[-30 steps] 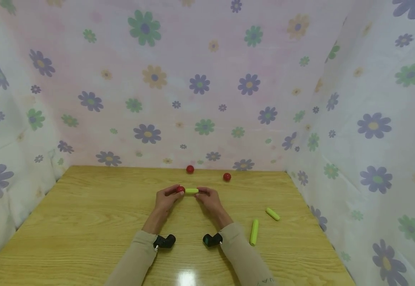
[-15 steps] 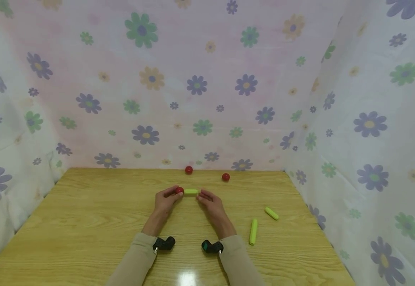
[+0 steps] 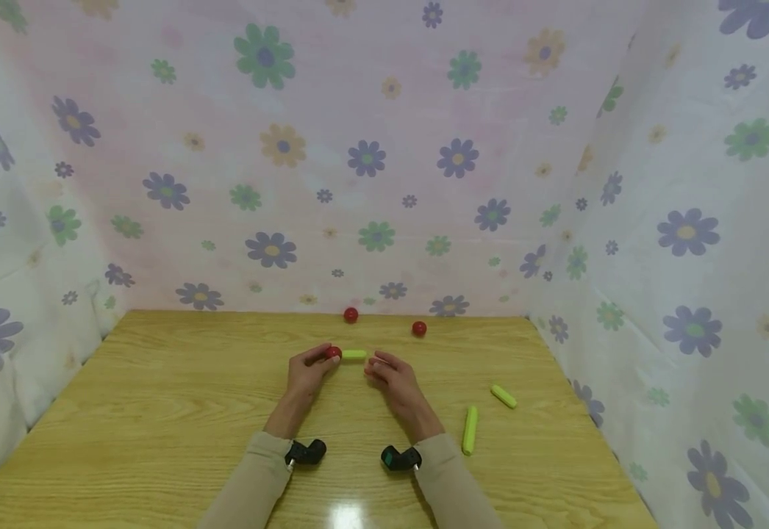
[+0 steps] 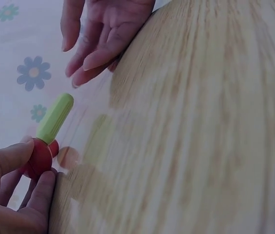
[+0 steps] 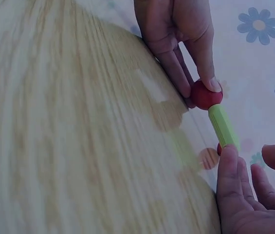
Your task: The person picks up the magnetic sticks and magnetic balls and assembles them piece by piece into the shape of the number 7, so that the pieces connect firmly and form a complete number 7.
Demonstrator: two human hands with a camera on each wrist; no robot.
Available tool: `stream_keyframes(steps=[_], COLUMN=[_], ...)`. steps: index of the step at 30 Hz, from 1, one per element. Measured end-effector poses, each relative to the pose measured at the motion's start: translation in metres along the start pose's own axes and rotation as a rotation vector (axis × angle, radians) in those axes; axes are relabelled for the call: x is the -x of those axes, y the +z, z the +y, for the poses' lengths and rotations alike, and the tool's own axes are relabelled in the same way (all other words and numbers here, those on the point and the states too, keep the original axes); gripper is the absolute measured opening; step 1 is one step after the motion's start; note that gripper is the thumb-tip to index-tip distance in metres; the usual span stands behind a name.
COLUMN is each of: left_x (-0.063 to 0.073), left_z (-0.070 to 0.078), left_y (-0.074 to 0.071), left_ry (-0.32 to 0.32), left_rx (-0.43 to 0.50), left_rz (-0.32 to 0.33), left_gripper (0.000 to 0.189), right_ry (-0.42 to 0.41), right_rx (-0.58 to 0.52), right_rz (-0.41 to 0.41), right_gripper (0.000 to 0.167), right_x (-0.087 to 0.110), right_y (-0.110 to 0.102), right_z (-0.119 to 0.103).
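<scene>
My left hand (image 3: pixel 306 375) pinches a red ball (image 4: pixel 41 158) between thumb and fingers, low over the table. From the ball a short yellow-green ribbed stick (image 4: pixel 55 118) juts out toward the right hand, joined end-on to it. The right hand (image 3: pixel 394 380) is off the stick, its fingers relaxed and spread just beyond the stick's free end, with nothing held. In the right wrist view, a right fingertip (image 5: pixel 229 152) overlaps the stick's end, while the thumb stands apart.
Two loose red balls lie at the back of the wooden table (image 3: pixel 179 397): one ball (image 3: pixel 351 315) by the flowered cloth, another ball (image 3: pixel 419 328) to its right. On the right lie a short green stick (image 3: pixel 503 397) and a longer stick (image 3: pixel 469 430).
The right hand has let go of the stick's end and drawn back a little to the right and toward me. The left hand keeps its hold on the ball.
</scene>
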State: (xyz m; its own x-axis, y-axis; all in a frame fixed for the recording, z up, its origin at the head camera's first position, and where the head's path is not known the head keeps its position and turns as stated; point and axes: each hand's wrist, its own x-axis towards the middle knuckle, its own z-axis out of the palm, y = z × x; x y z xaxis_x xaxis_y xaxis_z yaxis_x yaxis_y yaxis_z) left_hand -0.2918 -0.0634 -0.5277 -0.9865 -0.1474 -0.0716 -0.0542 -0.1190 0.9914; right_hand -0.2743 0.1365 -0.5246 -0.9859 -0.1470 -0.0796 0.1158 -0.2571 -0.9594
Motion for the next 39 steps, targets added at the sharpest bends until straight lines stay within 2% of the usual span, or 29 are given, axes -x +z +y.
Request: stream_keyframes(steps=[8, 20, 25, 33, 39], left_x=[-0.001, -0.001, -0.002, -0.005, -0.005], left_z=[-0.002, -0.003, -0.003, -0.003, -0.005], left_y=[0.0, -0.001, -0.003, -0.004, -0.002], left_ry=[0.0, -0.002, 0.002, -0.016, -0.027], left_rx=[-0.014, -0.019, -0.028, -0.02, -0.007], left_rz=[-0.005, -0.023, -0.037, -0.028, -0.011], left_gripper=[0.041, 0.041, 0.042, 0.042, 0.041], right_ry=[-0.031, -0.13, -0.13, -0.075, -0.076], right_rx=[0.092, 0.382, 0.51, 0.563, 0.616], right_rz=[0.057, 0.246, 0.327, 0.422, 0.442], right_gripper=[0.045, 0.037, 0.036, 0.046, 0.053], right_x=[0.0, -0.004, -0.013, -0.024, -0.033], right_y=[-0.012, -0.029, -0.036, -0.044, -0.049], right_z=[-0.007, -0.03, -0.029, -0.033, -0.032])
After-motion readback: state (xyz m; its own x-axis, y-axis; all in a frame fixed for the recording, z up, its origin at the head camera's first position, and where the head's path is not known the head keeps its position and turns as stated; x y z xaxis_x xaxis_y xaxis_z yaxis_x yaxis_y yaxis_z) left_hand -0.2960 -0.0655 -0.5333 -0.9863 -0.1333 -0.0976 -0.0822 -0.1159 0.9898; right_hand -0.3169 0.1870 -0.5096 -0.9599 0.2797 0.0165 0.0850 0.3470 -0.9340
